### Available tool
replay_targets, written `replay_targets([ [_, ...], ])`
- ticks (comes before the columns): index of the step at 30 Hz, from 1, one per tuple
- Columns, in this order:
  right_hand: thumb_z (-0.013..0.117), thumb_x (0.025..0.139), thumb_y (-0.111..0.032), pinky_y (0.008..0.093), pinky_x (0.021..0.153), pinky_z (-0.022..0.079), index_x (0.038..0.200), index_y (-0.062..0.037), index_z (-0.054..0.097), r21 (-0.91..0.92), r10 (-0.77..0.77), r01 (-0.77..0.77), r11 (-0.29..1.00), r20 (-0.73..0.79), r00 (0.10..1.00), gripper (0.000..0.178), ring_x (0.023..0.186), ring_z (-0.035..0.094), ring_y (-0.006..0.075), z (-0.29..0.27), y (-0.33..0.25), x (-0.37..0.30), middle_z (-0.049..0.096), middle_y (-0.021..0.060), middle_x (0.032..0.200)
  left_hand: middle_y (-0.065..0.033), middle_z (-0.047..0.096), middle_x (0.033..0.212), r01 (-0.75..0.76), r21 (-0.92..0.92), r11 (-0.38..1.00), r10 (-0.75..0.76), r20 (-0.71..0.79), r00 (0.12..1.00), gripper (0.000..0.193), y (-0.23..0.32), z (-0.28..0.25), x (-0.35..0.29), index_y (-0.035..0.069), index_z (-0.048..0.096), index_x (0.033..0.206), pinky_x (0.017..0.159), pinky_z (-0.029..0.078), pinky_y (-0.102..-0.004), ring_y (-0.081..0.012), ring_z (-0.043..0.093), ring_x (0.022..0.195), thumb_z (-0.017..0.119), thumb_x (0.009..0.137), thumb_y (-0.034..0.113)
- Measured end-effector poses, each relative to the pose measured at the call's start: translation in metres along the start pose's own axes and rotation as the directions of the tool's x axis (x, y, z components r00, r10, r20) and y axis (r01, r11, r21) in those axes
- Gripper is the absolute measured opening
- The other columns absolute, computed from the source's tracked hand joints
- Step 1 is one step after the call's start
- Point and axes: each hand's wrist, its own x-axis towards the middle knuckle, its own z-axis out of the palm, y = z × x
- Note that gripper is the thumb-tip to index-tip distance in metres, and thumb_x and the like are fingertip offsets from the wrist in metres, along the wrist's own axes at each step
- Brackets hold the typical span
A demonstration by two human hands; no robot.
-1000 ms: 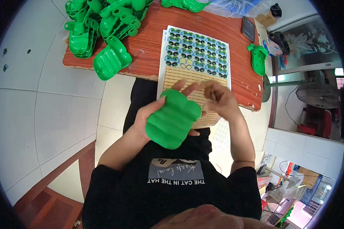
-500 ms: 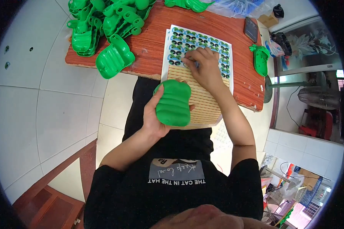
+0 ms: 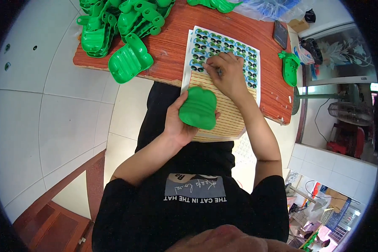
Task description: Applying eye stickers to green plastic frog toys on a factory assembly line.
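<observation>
My left hand (image 3: 177, 119) is wrapped round a ridged green plastic shell (image 3: 199, 109), its rounded outer side facing up. My right hand (image 3: 229, 75) rests on a white sheet of eye stickers (image 3: 229, 40), thumb and fingers pinched at an eye sticker along the lower edge of the printed rows. The fingertips partly hide that sticker. Below those rows, the near part of the sheet is a bare tan backing (image 3: 227, 117) with thin dark lines. More paper lies under the sheet, and the stack reaches over the table's near edge.
On the red-brown table (image 3: 174, 63), a pile of green plastic parts (image 3: 126, 21) stands at far left, with a single shell (image 3: 130, 61) at the edge. A phone (image 3: 280, 34) and another green part (image 3: 290, 69) lie on the right. Clear plastic bags (image 3: 264, 8) lie at the back.
The green shell in my left hand has tilted and shifted slightly right. My right hand stays at the stickers, its fingers almost unmoved. The whole view has shifted a little.
</observation>
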Motion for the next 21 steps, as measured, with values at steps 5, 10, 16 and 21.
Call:
replay_targets([
  [5, 0.067, 0.072, -0.020, 0.0356, 0.069, 0.031, 0.073, -0.0104, 0.061, 0.064, 0.038, -0.042, 0.997, 0.059, 0.998, 0.011, 0.073, 0.051, 0.0196, -0.001, -0.001, -0.001, 0.057, 0.0003, 0.072, -0.0102, 0.052, 0.109, 0.003, 0.023, 1.000, -0.002, -0.024, 1.000, 0.031, 0.001, 0.000, -0.001, 0.012, 0.048, 0.111, 0.090, 0.040, -0.0519, -0.0255, 0.051, 0.102, 0.043, 0.089, 0.033],
  [10, 0.075, 0.064, -0.019, 0.0333, 0.066, 0.031, 0.071, -0.0110, 0.061, 0.118, 0.125, -0.117, 0.986, -0.058, 0.990, 0.018, 0.070, 0.051, 0.0178, 0.004, 0.000, 0.000, 0.056, -0.0009, 0.068, -0.0101, 0.052, 0.109, -0.011, 0.028, 1.000, 0.012, -0.018, 1.000, 0.031, -0.003, -0.001, 0.001, 0.012, 0.048, 0.111, 0.090, 0.040, -0.0516, -0.0254, 0.051, 0.102, 0.043, 0.089, 0.033],
  [16, 0.076, 0.059, -0.005, 0.0282, 0.064, 0.034, 0.067, -0.0084, 0.055, 0.180, 0.001, 0.049, 0.982, -0.269, 0.963, 0.023, 0.066, 0.048, 0.0167, -0.048, -0.053, -0.030, 0.053, 0.0019, 0.069, -0.0093, 0.053, 0.109, -0.027, 0.053, 0.998, 0.029, -0.046, 0.999, 0.033, -0.001, 0.003, -0.001, 0.012, 0.048, 0.112, 0.089, 0.041, -0.0498, -0.0244, 0.052, 0.101, 0.042, 0.089, 0.035],
  [21, 0.073, 0.064, 0.000, 0.0258, 0.066, 0.036, 0.072, -0.0044, 0.052, 0.554, 0.318, -0.250, 0.794, -0.028, 0.948, 0.023, 0.070, 0.047, 0.0154, -0.063, -0.075, -0.082, 0.051, 0.0044, 0.073, -0.0080, 0.054, 0.107, -0.061, 0.134, 0.989, 0.066, -0.033, 0.997, 0.033, -0.001, -0.003, 0.001, 0.012, 0.048, 0.112, 0.085, 0.044, -0.0465, -0.0234, 0.053, 0.099, 0.042, 0.089, 0.035],
])
